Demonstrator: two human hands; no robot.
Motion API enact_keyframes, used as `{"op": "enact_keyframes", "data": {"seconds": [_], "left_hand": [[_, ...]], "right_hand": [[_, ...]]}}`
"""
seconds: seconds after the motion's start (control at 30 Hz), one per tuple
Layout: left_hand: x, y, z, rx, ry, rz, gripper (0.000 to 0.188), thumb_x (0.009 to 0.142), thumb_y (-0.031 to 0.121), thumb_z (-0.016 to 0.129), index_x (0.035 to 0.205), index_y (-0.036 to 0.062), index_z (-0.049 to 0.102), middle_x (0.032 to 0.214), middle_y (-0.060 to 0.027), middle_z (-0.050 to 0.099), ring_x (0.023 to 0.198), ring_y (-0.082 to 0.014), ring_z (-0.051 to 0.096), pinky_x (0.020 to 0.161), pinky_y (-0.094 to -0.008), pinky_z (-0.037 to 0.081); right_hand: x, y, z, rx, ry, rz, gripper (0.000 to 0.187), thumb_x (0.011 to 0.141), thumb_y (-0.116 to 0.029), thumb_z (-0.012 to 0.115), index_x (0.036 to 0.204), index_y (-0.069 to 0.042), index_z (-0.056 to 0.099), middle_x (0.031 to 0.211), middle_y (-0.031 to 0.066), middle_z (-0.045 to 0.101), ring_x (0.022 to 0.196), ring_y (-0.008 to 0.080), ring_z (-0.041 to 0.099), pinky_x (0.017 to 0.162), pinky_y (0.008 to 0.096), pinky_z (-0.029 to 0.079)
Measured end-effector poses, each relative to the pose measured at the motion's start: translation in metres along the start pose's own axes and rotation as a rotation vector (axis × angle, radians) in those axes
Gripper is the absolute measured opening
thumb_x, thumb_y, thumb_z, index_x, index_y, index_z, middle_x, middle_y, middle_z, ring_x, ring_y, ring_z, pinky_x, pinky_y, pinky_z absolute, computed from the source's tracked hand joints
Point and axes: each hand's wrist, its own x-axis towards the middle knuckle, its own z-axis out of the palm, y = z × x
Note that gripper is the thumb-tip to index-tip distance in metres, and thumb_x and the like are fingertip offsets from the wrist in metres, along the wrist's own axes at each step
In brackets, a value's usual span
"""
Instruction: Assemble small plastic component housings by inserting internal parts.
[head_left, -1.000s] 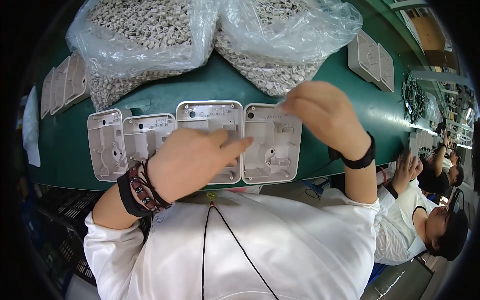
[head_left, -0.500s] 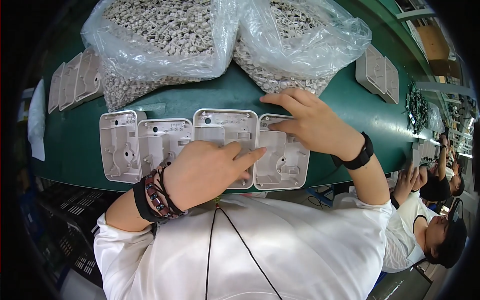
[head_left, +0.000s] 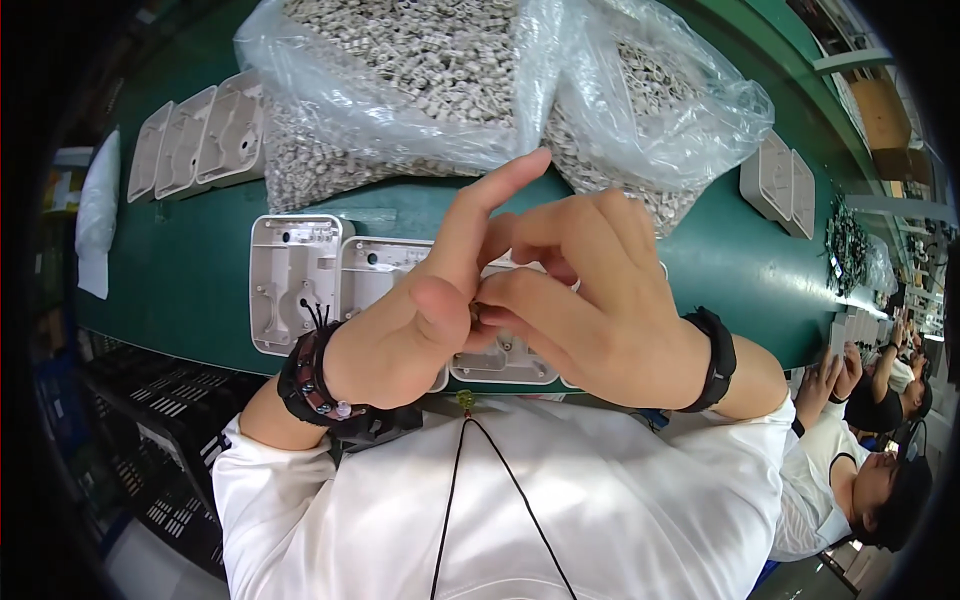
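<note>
My left hand (head_left: 410, 325) is raised over a row of light grey plastic housings, its index finger stretched out and its other fingers curled in. Into that curled palm reaches my right hand (head_left: 600, 310), thumb and fingertips pinched together. A tiny dark bit shows where the fingers meet, too small to name. The leftmost housing (head_left: 266, 290) lies open side up, with round posts and a hole inside. Beside it is a second housing (head_left: 365, 285), partly behind my left wrist. Another housing (head_left: 505, 368) shows below my hands, and more of the row is hidden by them.
Two clear plastic bags (head_left: 400, 140) full of small light grey parts stand at the back of the green table (head_left: 180, 270). More housings (head_left: 230, 135) stand at the far left, others (head_left: 775, 180) at the far right. Black crates (head_left: 150, 440) are below left. A co-worker (head_left: 850, 470) sits at right.
Both hands have lifted off the housings and come together, the right moving left into the left palm. The left hand has turned palm upward. The view has shifted, so the table sits further right.
</note>
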Motion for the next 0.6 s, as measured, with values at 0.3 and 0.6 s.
{"op": "enact_keyframes", "data": {"seconds": [0.3, 0.6], "left_hand": [[-0.015, -0.011, -0.024, 0.377, 0.101, 0.069, 0.064, 0.081, 0.053, 0.045, 0.119, 0.0026, 0.037, 0.095, -0.0103, 0.052, 0.067, -0.0194, 0.049, 0.054, -0.0295, 0.037], [-0.025, -0.019, -0.037, 0.676, -0.056, 0.182, 0.022, 0.089, 0.023, 0.048, 0.088, 0.0019, 0.052, 0.079, -0.0147, 0.054, 0.072, -0.0358, 0.054, 0.057, -0.0395, 0.041]], "right_hand": [[0.017, 0.0, -0.002, 0.163, -0.021, 0.154, 0.017, 0.064, -0.005, 0.069, 0.078, -0.008, 0.059, 0.086, 0.0053, 0.048, 0.075, 0.023, 0.043, 0.064, 0.0315, 0.035], [0.003, 0.004, 0.013, 0.451, -0.107, 0.107, 0.016, 0.072, -0.002, 0.065, 0.086, -0.002, 0.056, 0.08, 0.009, 0.056, 0.068, 0.024, 0.054, 0.059, 0.0325, 0.042]]}}
